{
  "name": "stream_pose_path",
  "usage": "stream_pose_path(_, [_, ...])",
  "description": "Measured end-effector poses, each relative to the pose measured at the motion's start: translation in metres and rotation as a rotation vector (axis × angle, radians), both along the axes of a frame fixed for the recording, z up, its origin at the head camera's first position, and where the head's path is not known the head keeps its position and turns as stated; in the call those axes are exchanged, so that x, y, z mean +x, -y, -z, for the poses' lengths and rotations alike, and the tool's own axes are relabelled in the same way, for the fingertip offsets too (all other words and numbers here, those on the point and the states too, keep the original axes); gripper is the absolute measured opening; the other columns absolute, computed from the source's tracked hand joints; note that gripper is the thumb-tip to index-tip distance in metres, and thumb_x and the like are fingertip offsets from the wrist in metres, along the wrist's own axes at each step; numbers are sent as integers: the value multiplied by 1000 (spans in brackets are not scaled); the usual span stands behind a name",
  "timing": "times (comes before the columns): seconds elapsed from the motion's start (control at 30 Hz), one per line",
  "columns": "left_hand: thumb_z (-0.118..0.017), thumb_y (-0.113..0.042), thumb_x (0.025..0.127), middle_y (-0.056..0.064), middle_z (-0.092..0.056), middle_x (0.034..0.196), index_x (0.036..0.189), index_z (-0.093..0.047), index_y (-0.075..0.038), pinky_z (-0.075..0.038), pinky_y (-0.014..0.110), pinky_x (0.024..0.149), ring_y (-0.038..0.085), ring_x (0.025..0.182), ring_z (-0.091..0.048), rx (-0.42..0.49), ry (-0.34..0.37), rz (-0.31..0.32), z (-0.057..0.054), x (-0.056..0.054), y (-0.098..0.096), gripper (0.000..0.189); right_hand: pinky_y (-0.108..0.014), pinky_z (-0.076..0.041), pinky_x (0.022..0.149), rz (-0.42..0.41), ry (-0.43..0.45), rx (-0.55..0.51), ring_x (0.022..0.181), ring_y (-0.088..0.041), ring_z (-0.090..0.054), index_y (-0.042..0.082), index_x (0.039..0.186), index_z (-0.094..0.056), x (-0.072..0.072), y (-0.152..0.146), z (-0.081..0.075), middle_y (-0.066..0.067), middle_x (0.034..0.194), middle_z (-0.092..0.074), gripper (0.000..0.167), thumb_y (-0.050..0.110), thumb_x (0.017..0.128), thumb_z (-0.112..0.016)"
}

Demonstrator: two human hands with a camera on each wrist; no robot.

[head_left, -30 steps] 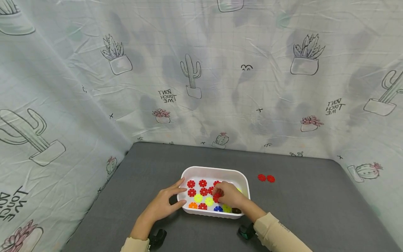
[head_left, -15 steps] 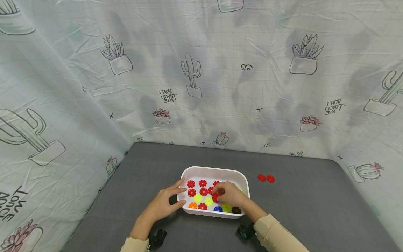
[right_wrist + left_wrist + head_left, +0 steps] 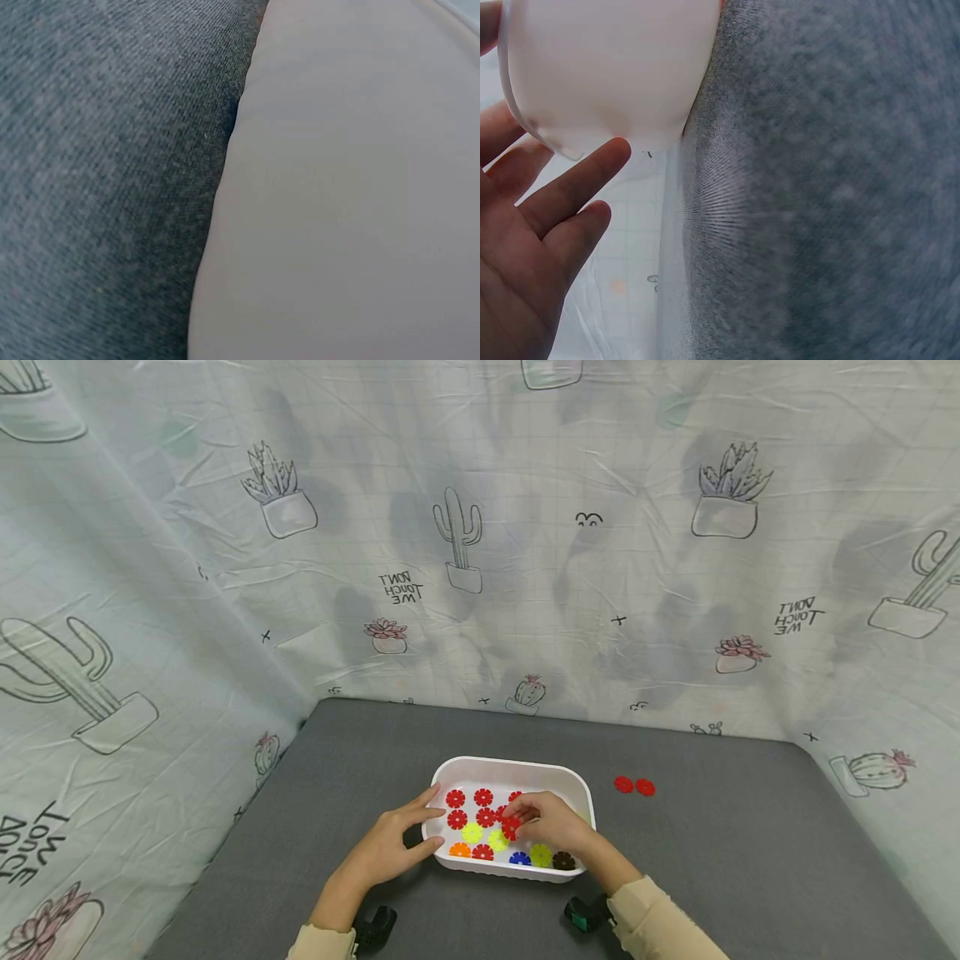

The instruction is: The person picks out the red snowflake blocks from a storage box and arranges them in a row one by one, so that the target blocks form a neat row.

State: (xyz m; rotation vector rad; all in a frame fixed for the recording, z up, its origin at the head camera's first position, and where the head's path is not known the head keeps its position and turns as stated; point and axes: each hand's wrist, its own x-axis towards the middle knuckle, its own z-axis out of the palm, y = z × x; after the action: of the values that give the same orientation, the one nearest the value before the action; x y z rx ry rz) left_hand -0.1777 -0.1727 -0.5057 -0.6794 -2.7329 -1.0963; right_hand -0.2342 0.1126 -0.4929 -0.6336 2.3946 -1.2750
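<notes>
A white plastic tray sits on the grey table and holds several notched, snowflake-like plastic discs in red, yellow, orange, blue and dark brown. Over its middle, my right hand pinches a red disc between thumb and fingers. My left hand rests against the tray's left end with its fingers spread, some touching the rim. In the left wrist view, the left hand has fairly straight fingers beside the tray wall. The right wrist view has only the tray's outer side and table cloth; the right hand is out of it.
Two red discs lie side by side on the grey table, right of the tray. A cactus-print curtain hangs behind the table and along both sides. Black wrist devices are near both cuffs.
The red disc in my right hand has shifted slightly left and away from me, with the fingers opening up a little more around it. My left hand and the tray stay in place.
</notes>
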Motion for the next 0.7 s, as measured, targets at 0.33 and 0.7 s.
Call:
stream_pose_path(0.33, [-68,-34,85,2,-40,150,122,-65,-10,-42,53,101,25,132,-46,-12,11,7,-4,-4,2,44,-29,-52,83,84,6,-81,90,-16,-59,8,103,-69,-3,1,-4,-3,98,-67,21,4,82,-68])
stream_pose_path(0.7, [-68,-34,85,2,-39,150,121,-65,-11,-42,53,100,25,132,-46,-10,26,16,-7,-9,4,43,-35,-53,89,230,-24,-209,98,-23,-62,2,109,-67,-7,1,-9,-10,106,-68,25,1,84,-67])
